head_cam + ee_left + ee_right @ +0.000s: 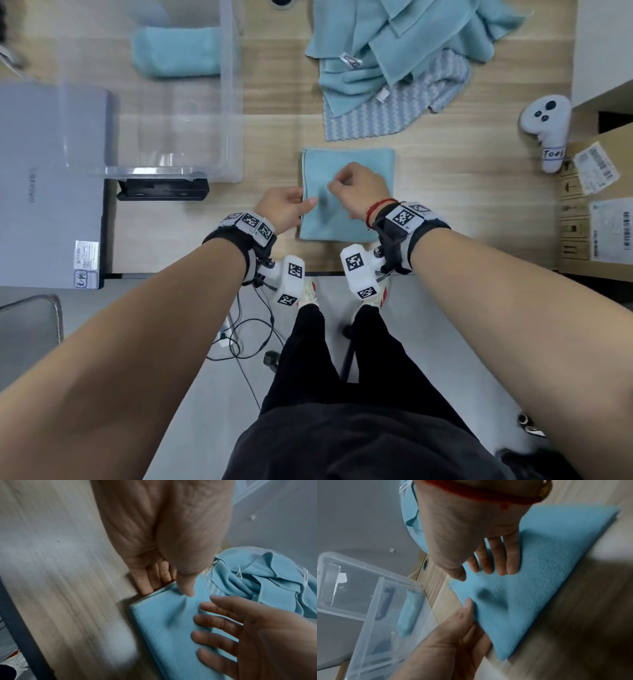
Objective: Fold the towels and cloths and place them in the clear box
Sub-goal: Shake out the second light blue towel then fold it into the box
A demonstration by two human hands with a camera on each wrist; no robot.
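A folded light-blue cloth [352, 219] lies flat on the wooden table near its front edge, also seen as the cloth [168, 628] and the cloth [547, 574] in the wrist views. My left hand [301, 202] pinches its left edge, thumb on top and fingers tucked at the edge [145, 586]. My right hand [342, 181] is over the cloth's middle with fingers [500, 563] straight and spread, holding nothing. The clear box [233, 102] stands at the left with one folded blue towel [176, 51] inside.
A pile of unfolded blue towels [394, 44] lies on a striped cloth [394, 116] behind the folded one. A grey laptop [51, 185] is far left, a white controller [548, 126] and a cardboard box [599, 205] at the right. A black item [162, 190] sits before the clear box.
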